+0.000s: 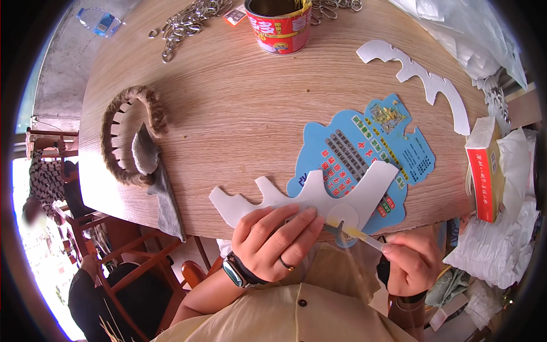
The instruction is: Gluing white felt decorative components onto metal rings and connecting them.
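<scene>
A white foam-like cutout with several prongs lies at the table's near edge, partly over a blue cloud-shaped card. My left hand grips its lower edge, fingers on top and thumb hidden. Between the prongs, a small round whitish piece rests against the cutout. My right hand pinches a thin pale stick, its yellow-smeared end touching the cutout's lower edge near the round piece. A furry brown headband with dark teeth lies at left beside a grey fabric piece.
At the far side stands a red tin with yellow smears on its rim, near metal clasps. Another white cutout lies at far right. A red-and-yellow box and plastic bags crowd the right edge.
</scene>
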Demonstrator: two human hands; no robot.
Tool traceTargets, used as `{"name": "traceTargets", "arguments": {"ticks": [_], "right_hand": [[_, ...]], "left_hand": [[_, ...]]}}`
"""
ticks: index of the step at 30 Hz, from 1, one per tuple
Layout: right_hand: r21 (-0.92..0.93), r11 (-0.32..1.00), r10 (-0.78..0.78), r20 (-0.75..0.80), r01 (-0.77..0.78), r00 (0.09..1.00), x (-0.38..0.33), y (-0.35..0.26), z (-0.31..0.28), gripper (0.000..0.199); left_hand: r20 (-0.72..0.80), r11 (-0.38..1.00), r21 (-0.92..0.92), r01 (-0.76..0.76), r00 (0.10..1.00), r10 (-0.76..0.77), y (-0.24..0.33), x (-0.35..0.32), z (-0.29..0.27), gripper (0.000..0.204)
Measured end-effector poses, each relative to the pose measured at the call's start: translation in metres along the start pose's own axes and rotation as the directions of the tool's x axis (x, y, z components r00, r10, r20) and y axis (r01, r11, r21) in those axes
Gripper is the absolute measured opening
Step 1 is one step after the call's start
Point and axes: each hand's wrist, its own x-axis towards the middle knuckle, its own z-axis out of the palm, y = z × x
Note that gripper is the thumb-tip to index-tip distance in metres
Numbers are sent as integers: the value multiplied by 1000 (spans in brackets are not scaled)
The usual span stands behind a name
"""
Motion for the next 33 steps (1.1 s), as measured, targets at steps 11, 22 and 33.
{"name": "traceTargets", "arguments": {"ticks": [11,22,33], "right_hand": [[596,787,337,-201,-158,920,-1,4,-2,14],[873,462,547,-420,156,724,13,36,-33,31],[760,592,567,-154,-270,810,42,40,-18,21]], "left_hand": [[-55,999,-39,26,998,-28,0,-6,5,30],[-150,990,-91,111,981,-123,8,1,5,46],[-406,967,-149,209,879,-252,12,-9,16,59]]}}
